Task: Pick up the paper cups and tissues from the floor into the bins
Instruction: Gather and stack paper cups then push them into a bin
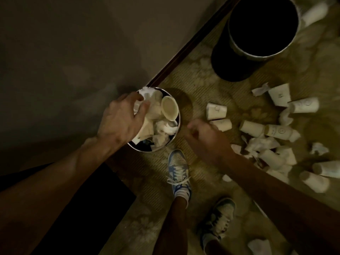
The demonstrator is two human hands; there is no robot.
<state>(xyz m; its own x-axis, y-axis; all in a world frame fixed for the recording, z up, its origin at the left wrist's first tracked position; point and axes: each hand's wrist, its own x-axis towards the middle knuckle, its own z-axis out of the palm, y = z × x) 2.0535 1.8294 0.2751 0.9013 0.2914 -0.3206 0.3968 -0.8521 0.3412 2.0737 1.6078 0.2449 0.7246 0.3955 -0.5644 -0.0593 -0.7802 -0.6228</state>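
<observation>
Plainly, the small bin [178, 124] is heaped to its rim with crumpled tissues, and a paper cup [170, 110] lies mouth-up on top. The left hand [121, 116] reaches over the bin's left side, its grip closed, with fingers and thumb curled round a white tissue [147, 93] at the top of the heap. The right hand [206, 137] hangs low just to the right of the bin with its fingers curled inward; blur hides whether its grip holds anything. Just beside its knuckles a fallen cup [223, 124] lies on its side on the patterned floor [202, 74]. Further right, more cups and tissues lie in a loose litter [261, 144], some touching. A large dark bin [226, 69] stands upright farther off, near the dark baseboard [184, 46] of the wall. Below the small bin, one blue-and-white shoe [178, 168] is planted near it, and a second shoe [219, 218] stands nearer the lower edge.
</observation>
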